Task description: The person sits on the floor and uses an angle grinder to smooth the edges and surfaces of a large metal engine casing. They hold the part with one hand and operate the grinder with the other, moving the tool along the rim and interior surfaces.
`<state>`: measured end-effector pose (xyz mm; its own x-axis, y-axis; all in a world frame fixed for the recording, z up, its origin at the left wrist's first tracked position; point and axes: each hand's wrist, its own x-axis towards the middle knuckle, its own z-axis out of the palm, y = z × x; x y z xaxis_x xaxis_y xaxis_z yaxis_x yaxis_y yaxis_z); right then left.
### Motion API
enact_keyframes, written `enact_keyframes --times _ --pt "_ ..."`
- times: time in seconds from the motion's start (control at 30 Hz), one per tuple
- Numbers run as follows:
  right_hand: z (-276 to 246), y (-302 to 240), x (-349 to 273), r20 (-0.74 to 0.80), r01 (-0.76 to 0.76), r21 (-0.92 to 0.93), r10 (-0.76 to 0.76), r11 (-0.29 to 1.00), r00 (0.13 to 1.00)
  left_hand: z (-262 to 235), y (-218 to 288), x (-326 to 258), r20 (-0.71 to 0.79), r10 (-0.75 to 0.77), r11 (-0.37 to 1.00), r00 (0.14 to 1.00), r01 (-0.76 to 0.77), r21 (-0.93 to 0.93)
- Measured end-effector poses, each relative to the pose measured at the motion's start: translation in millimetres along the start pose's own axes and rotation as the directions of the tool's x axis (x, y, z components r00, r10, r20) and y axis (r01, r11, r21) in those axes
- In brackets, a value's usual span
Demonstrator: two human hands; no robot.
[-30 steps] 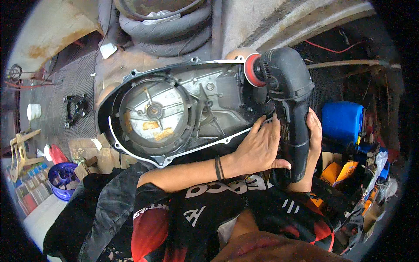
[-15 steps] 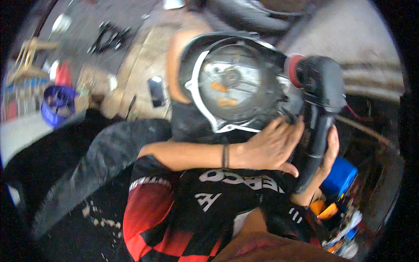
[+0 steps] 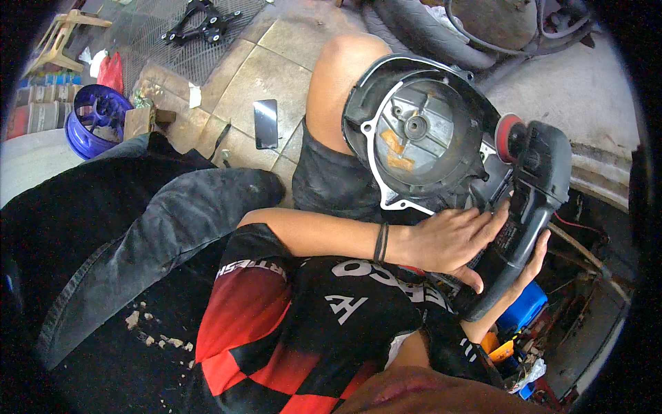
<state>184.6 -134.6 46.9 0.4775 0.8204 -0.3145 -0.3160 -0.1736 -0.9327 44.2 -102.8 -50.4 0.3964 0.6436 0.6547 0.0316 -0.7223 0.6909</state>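
A black engine cover [image 3: 420,138], with a grey, rust-stained round hollow inside and a white gasket edge, rests on my bare knee [image 3: 338,83]. My left hand [image 3: 448,238], a dark band on its wrist, lies spread over the cover's lower edge and holds it, with the fingertips touching a black power polisher [image 3: 538,193]. My right hand [image 3: 532,262] wraps the polisher's handle from behind, and only its fingers show. The tool's red pad [image 3: 512,138] sits at the cover's right rim.
A dark phone [image 3: 265,123] lies on the tiled floor left of my knee. A blue wheel rim [image 3: 96,117] and a wooden stool [image 3: 58,34] are far left, with a black bracket [image 3: 200,21] on mesh above. A tyre [image 3: 427,34] lies behind. Blue container [image 3: 520,310] lower right.
The view has swung, so the cover and polisher now sit further right with my knee and the floor showing. Both hands keep their hold on the cover and the tool.
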Motion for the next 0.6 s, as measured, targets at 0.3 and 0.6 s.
enact_keyframes --times 0.3,0.6 --pt "-16 -13 15 0.527 0.19 0.197 -0.268 0.962 0.806 -172 -31 -6 -0.751 -0.161 0.966 0.64 0.259 0.013" --pt "-4 -28 24 0.446 0.203 0.309 -0.33 0.929 0.832 -207 -331 -303 -0.691 -0.702 -0.172 0.172 0.901 0.398"
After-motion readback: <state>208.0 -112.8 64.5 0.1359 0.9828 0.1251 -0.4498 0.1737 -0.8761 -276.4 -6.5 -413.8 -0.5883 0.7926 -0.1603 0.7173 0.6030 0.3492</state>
